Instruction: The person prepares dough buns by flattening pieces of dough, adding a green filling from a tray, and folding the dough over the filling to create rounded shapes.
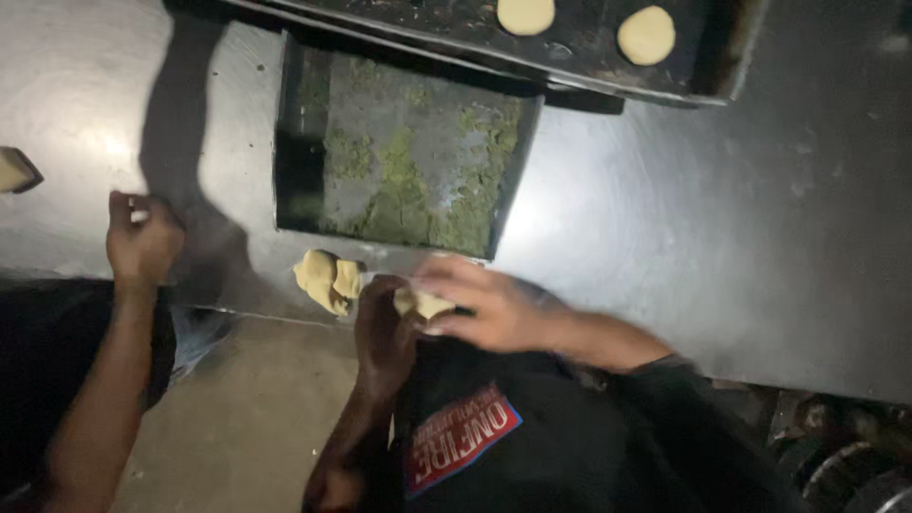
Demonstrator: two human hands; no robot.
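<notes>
Both hands are cupped around a small dough piece (423,303) just below the near edge of the green-filling tray (302,142), left hand (385,328) under, right hand (494,306) over, with the bigger dough lump (328,278) sitting just left, closest to the left hand.

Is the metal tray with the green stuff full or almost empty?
Almost empty. The metal tray holds only scattered green crumbs, with bare metal showing between them.
</notes>
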